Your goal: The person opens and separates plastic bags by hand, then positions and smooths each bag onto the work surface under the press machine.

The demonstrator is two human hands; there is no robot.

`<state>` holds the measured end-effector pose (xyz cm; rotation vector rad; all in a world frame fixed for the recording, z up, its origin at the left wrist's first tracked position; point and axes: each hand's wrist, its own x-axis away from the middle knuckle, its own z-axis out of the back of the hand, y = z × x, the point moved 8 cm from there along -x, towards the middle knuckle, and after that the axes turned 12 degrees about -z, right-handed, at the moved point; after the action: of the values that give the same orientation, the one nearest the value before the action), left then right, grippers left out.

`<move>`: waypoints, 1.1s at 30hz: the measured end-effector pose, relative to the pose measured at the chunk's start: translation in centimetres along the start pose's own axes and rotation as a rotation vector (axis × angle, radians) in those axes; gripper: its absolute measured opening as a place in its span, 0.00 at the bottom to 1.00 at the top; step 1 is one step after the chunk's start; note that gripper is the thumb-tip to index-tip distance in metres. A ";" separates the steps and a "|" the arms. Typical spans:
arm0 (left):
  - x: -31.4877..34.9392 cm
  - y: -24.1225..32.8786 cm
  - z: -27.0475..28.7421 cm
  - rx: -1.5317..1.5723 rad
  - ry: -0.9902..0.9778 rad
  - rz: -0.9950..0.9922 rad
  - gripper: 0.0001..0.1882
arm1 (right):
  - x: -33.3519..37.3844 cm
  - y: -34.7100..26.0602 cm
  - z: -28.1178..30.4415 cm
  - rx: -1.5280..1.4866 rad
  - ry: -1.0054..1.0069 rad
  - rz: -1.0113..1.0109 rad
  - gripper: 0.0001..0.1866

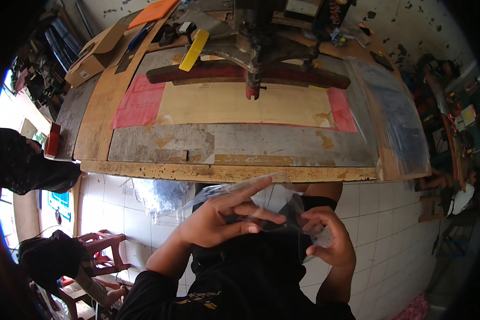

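In front of me stands a wooden desk [240, 173] with worn edge. The floor [368, 240] has white square tiles. At my left are a red stool [102, 245] and bright light [9, 109]; the pale wall [392, 29] shows dark patches.

Colourless, glinting film [276, 198] here, and black on the shirt [250, 272], broken by a yellow-and-white print [201, 302]! Up on the surface [250, 140], mottled grey with tan patches [325, 141]; there's the cream panel [240, 104], pinkish-red sheeting [138, 98] blazing at both ends. Dark red along the bar [210, 71], a flash of yellow on the narrow strip [194, 50], orange on the flat sheet [151, 12], and white floor tiles [376, 226] gridded in grey.
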<state>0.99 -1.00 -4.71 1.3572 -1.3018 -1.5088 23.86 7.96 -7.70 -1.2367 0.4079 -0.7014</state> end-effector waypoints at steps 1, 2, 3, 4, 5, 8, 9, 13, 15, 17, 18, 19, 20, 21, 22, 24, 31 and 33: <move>0.0 0.0 0.3 0.125 0.063 0.014 0.44 | 0.0 1.0 -0.4 -0.161 -0.088 -0.049 0.40; -0.1 0.0 0.3 0.125 0.061 0.011 0.44 | 0.1 1.8 -0.7 -0.259 -0.158 -0.089 0.42; -0.2 0.3 0.4 0.105 0.062 -0.020 0.43 | 0.1 1.8 -0.6 -0.259 -0.161 -0.088 0.42; -0.3 0.6 0.5 0.084 0.063 -0.051 0.42 | 0.0 2.4 -0.6 -0.352 -0.164 -0.169 0.39; -0.3 0.7 0.8 0.082 0.065 -0.052 0.42 | 0.0 3.1 -0.6 -0.445 -0.167 -0.251 0.36; 0.3 -0.4 1.9 -0.043 0.059 -0.019 0.35 | 0.4 3.8 0.2 -0.454 -0.208 -0.205 0.27; 0.7 -1.2 2.7 0.048 0.136 -0.009 0.26 | 0.5 4.2 0.4 -0.503 -0.210 -0.220 0.25; 0.9 -0.4 4.3 0.003 0.221 -0.017 0.04 | 0.6 5.1 1.7 -0.389 -0.099 -0.315 0.19; 0.4 0.4 4.1 -0.071 0.229 -0.097 0.03 | 0.4 4.9 1.7 -0.350 -0.076 -0.353 0.15; 0.1 1.4 3.7 -0.249 0.213 -0.128 0.04 | 0.4 4.9 1.5 -0.320 -0.081 -0.373 0.14; -0.2 1.7 3.5 -0.249 0.211 -0.132 0.04 | 0.5 5.0 1.4 -0.290 -0.081 -0.397 0.14; -0.3 2.4 3.2 -0.301 0.218 -0.184 0.05 | 0.6 5.1 1.6 -0.288 -0.078 -0.394 0.14; -0.5 2.9 3.0 -0.351 0.226 -0.238 0.07 | 0.9 5.4 1.7 -0.286 -0.080 -0.411 0.14; -0.6 2.9 2.7 -0.358 0.230 -0.240 0.07 | 1.0 5.5 1.6 -0.285 -0.090 -0.425 0.15; -0.6 4.0 2.4 -0.539 0.272 -0.362 0.08 | 1.0 5.3 1.5 -0.284 -0.095 -0.419 0.15; -0.1 5.7 1.3 -0.921 0.352 -0.542 0.14 | 1.1 5.1 0.8 -0.321 -0.160 -0.464 0.17; -0.1 6.6 -1.6 -1.375 0.466 -0.944 0.17 | 1.1 5.1 0.6 -0.264 -0.227 -0.508 0.16; -0.4 6.3 -1.7 -1.284 0.388 -0.966 0.17 | 0.9 5.2 1.0 -0.139 -0.198 -0.505 0.15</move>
<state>2.00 -2.47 1.55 1.2007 0.7152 -1.9093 26.49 8.94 -12.26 -1.5462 -0.0279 -0.9782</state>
